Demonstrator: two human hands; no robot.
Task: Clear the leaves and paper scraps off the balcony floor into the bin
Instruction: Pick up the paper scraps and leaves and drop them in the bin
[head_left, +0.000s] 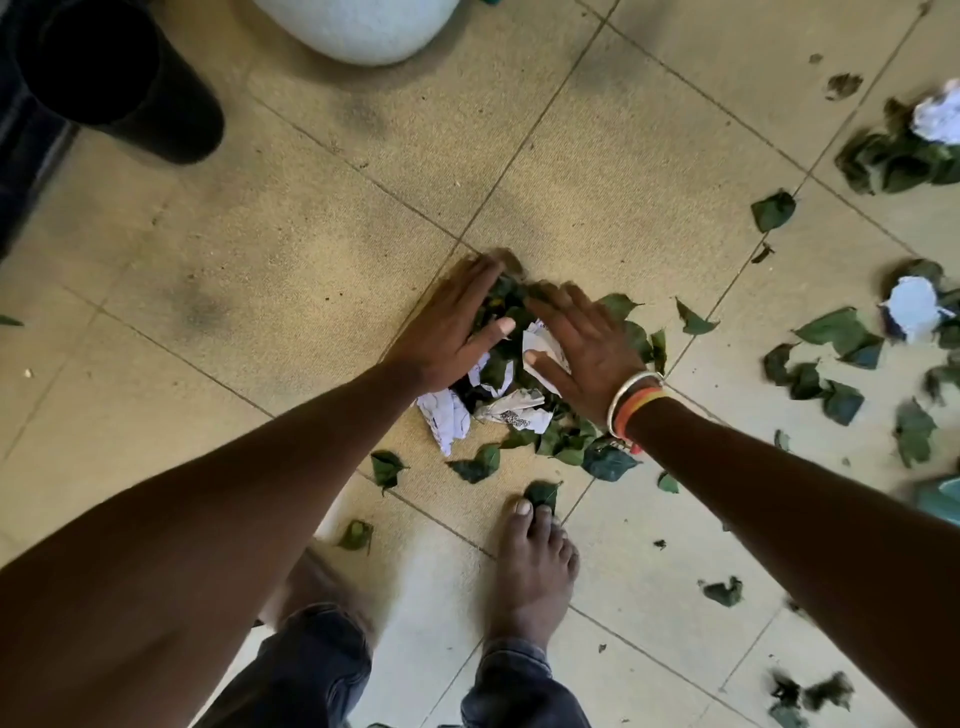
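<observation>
A heap of green leaves and crumpled white paper scraps (511, 358) lies on the beige tiled floor (291, 260) in the middle of the view. My left hand (449, 332) presses against the heap's left side with straight fingers. My right hand (582, 343), with bangles at the wrist, presses against its right side, fingers straight. A black bin (119, 73) stands at the top left. More loose leaves (841, 332) and paper balls (914, 312) are scattered to the right.
A large white rounded pot (358, 26) stands at the top centre. My bare right foot (535, 561) is planted just below the heap, toes on a leaf. Single leaves (387, 467) lie near my feet. A dark wall edge runs along the far left.
</observation>
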